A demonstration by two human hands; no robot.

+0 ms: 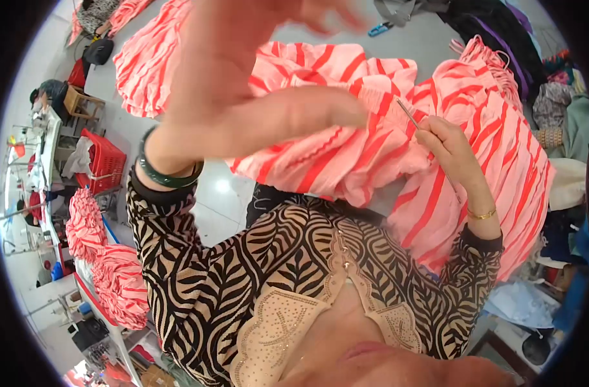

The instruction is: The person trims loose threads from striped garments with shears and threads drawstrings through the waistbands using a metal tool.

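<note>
My left hand (243, 109), blurred, is raised close to the camera on the left, above the striped cloth. Its thumb stretches to the right and the visible fingers stand apart, with nothing seen between them. A dark green bangle circles that wrist. To the right, my right hand (446, 145) is closed around a thin metal tool (407, 113), whose tip points up and left over the cloth. Pink cloth with red stripes (333, 155) lies gathered in folds beneath both hands, with tassel-like strands (491, 61) at its upper right.
A small blue tool (379, 29) lies on the grey table (423, 45) beyond the cloth. Dark and purple fabric is at the upper right. More striped bundles (117, 284), a red basket (107, 164) and a wooden stool (81, 103) are left. Other people are partly visible at upper left.
</note>
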